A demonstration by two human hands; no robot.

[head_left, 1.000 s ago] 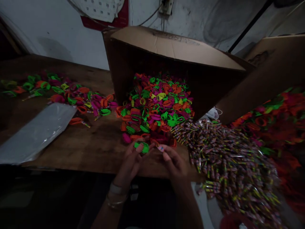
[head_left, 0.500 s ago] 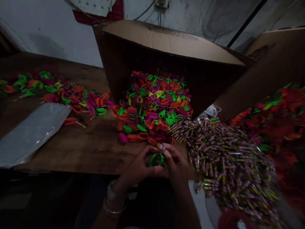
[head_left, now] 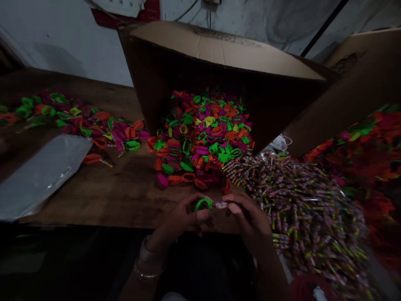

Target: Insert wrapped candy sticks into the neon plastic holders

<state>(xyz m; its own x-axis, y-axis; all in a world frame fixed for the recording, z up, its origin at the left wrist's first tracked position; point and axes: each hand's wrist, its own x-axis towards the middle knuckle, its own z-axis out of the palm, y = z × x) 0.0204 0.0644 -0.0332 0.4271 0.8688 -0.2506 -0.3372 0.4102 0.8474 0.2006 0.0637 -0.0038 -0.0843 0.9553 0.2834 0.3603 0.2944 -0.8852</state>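
At the table's front edge, my left hand [head_left: 180,217] grips a green plastic toy watch [head_left: 204,203], thumb and fingers around its loop. My right hand [head_left: 255,223] pinches the right end of a small wrapped candy tube [head_left: 221,205], whose left end meets the side of the toy watch. Whether the two are joined cannot be made out. Just beyond my hands, toy watches [head_left: 200,149] in orange, green, pink and yellow spill from a cardboard box [head_left: 225,50] lying open towards me. Right of my hands spreads a big heap of similar wrapped candy tubes [head_left: 300,209].
On the wooden table [head_left: 125,196], a clear plastic bag [head_left: 46,175] lies at left. Behind it are more toy watches [head_left: 103,125], some with candy tubes attached. Another watch pile [head_left: 369,142] sits far right beside a second carton [head_left: 363,79]. A red container [head_left: 308,288] stands bottom right.
My right hand has moved right, away from my left hand, still pinching the candy tube, which now lies level beside the green toy watch. My left hand stays almost in place.
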